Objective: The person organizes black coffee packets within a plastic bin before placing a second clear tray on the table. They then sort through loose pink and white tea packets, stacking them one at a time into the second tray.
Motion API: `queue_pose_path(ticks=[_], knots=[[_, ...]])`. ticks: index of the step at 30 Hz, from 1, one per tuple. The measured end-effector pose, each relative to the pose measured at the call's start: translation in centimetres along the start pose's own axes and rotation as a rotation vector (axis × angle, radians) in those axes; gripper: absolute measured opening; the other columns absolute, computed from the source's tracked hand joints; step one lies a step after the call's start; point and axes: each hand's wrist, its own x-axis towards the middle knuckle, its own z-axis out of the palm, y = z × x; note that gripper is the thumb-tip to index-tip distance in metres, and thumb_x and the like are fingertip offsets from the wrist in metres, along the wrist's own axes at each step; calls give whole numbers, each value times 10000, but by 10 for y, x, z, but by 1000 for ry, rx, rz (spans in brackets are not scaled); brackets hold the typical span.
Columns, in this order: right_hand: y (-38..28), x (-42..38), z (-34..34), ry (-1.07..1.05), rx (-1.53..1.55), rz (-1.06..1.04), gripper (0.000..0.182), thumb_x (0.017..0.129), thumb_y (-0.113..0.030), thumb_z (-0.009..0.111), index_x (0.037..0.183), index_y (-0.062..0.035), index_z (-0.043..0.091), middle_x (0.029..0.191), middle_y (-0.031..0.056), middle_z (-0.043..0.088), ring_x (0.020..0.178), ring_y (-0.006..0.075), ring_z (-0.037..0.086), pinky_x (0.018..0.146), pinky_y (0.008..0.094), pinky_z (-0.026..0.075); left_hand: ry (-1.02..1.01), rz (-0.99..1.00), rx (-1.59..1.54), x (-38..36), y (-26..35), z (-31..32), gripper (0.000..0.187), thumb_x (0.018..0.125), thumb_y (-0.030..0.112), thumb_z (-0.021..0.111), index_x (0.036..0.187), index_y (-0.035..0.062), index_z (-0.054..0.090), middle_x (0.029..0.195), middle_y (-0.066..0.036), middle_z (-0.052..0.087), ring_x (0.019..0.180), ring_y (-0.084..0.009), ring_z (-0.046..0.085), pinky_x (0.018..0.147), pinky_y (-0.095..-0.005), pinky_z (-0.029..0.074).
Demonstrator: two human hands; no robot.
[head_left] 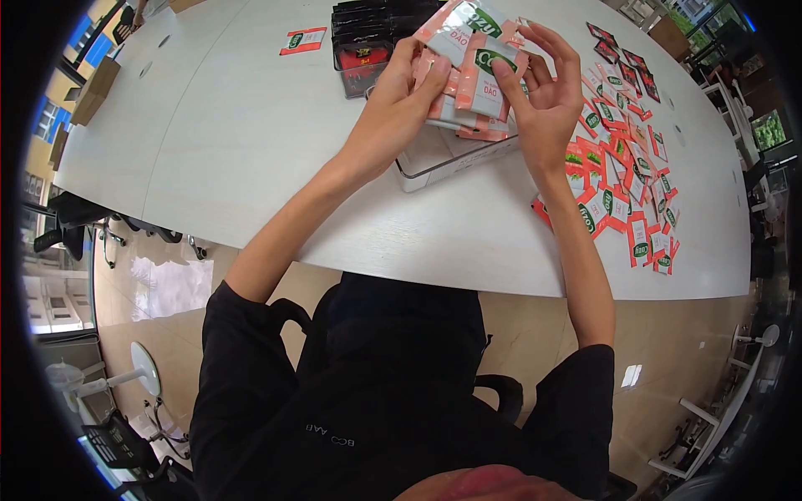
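Several pink and white sachets with green labels (482, 83) are bunched between both hands above a clear, dark-rimmed container (434, 173). My left hand (404, 93) is closed round the left side of the bunch, its thumb on top. My right hand (543, 96) presses its thumb on the front sachet, while its other fingers curl behind at the right. More such sachets partly hide the container's inside. To the right, a loose heap of similar sachets (639, 179) lies spread on the white table (242, 125).
A container of black packets (363, 25) with a red-labelled one in front stands behind my left hand. One pink sachet (303, 41) lies at the back left. Black and red packets (607, 52) lie at the back right. The table's front edge is near my body.
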Motion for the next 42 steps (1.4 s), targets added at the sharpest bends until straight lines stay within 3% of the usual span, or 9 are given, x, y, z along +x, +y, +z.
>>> queue_pose_path(ticks=[12,14,18,20,23,26,33,40,42], knots=[[-7,-1,-3,-193,-291,-38,583,803,15,708,1338,-99,505,1253,33,587,850,98,561,929,297,485,-100,-97,-100,1,10,-3,508,969,373,509,1293,3,380,921,-84,596,691,-112,565,647,-260,483],[-2,-1,-4,-211,-296,-71,454,910,-178,651,1341,-140,512,1266,31,576,921,126,573,903,306,491,-102,-140,-107,3,-2,-10,512,943,337,573,1262,-19,389,861,-93,610,685,-143,589,644,-281,492],[-3,5,-1,-208,-234,-59,621,782,-42,719,1351,-34,471,1308,79,539,896,103,499,847,246,433,-126,-136,-49,11,-7,-22,463,942,361,597,1241,31,468,974,-83,603,913,-95,603,786,-259,493],[-6,4,1,-213,-194,-66,605,791,-39,701,1350,-35,472,1301,84,540,899,105,491,882,266,423,-708,-83,-689,21,-11,-33,570,1008,479,355,1415,84,308,1135,-101,602,929,-113,635,740,-246,528],[-2,7,-3,-343,-245,-123,593,792,-30,684,1346,-33,473,1289,77,544,983,121,508,927,282,397,-300,-232,-383,8,22,-2,491,1025,420,353,1372,73,356,1139,-83,599,911,-105,624,699,-248,517],[-4,8,-5,-349,-258,-97,551,798,-29,669,1322,-40,502,1272,62,550,1086,141,510,944,282,380,-202,-273,-364,7,24,1,423,1027,330,398,1363,75,365,1036,-46,591,832,-80,597,681,-238,510],[-10,11,-8,-345,-323,-111,488,794,-4,642,1272,-45,554,1195,48,576,1130,164,513,931,287,381,-195,-114,-140,5,14,-6,452,981,179,532,1371,67,333,926,-21,529,785,-75,556,667,-225,511],[-11,10,-5,-426,-368,-204,736,785,-134,708,1436,-63,373,1383,141,393,1267,248,401,1079,339,309,-419,-89,-34,3,21,-11,701,865,352,708,1357,77,292,1157,-84,517,890,-125,585,563,-249,520],[-11,12,-7,-502,-326,-110,670,830,-173,699,1414,-39,398,1375,122,417,1256,230,419,1070,335,321,-360,276,166,11,5,-6,622,812,303,761,1255,40,412,1059,-121,602,810,-206,642,597,-322,526]])
